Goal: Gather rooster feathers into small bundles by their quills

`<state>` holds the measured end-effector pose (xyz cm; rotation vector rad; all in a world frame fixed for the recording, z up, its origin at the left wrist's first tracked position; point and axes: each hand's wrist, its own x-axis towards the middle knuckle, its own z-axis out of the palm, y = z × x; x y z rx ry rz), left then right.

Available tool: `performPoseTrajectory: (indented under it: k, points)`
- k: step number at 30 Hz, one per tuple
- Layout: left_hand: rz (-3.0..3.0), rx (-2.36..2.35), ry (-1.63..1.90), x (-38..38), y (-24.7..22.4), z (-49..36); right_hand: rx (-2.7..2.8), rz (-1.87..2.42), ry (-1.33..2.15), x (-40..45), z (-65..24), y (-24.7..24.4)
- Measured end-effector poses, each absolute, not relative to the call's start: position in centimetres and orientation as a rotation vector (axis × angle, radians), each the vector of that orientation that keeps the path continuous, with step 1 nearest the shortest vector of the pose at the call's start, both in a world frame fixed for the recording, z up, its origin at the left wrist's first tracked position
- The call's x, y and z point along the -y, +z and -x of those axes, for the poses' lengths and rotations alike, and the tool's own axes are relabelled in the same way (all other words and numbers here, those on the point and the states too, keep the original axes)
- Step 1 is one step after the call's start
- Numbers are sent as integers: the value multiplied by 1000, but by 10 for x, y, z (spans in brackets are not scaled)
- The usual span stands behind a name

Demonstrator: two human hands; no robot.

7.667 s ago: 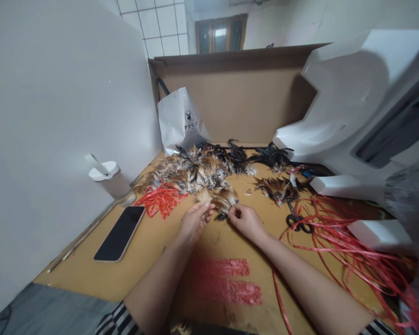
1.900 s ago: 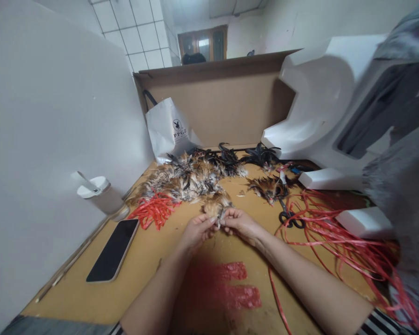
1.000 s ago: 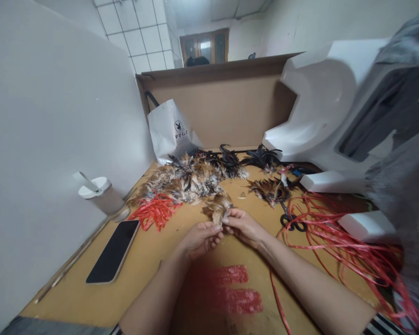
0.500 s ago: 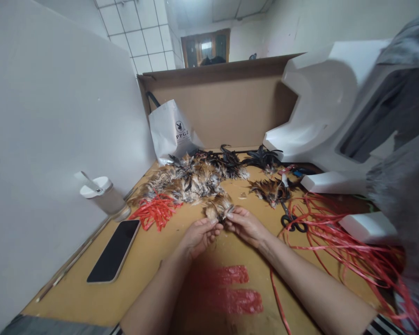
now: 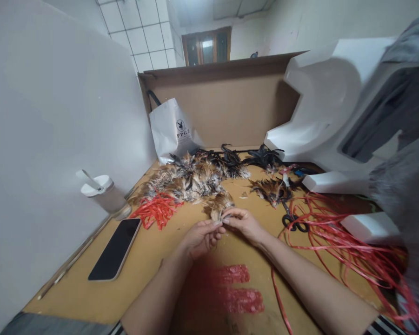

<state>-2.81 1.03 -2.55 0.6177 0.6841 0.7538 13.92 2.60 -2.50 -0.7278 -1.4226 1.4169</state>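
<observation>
Feather bunch (image 5: pixel 219 203) at frame centre — likely light, soft, easily splayed — pinched narrowly at its base by both hands (image 5: pixel 204 236).

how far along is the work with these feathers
Possibly done: the brown-and-black feather bundle and the black feather bundle, set apart on the right. In hand: a small brown feather tuft, pinched by the left hand and right hand. Probably remaining: the large mottled feather heap beyond the hands, with short red plastic strips beside it.

L hand (image 5: pixel 202 238) & R hand (image 5: pixel 243 225) hide feather bases, mid-frame; sleeves (image 5: pixel 383 325) cut off at bottom edge.
</observation>
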Motion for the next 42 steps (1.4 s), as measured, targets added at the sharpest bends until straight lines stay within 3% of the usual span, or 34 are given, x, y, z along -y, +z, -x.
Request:
performPoseTrajectory:
  k: [11, 42]
  points:
    - [-556, -690, 745, -13, -27, 30, 1804, 696, 1053, -29, -148, -16]
    - [-789, -748, 777, -9, -29, 25, 1786, 697, 997, -26, -147, -18]
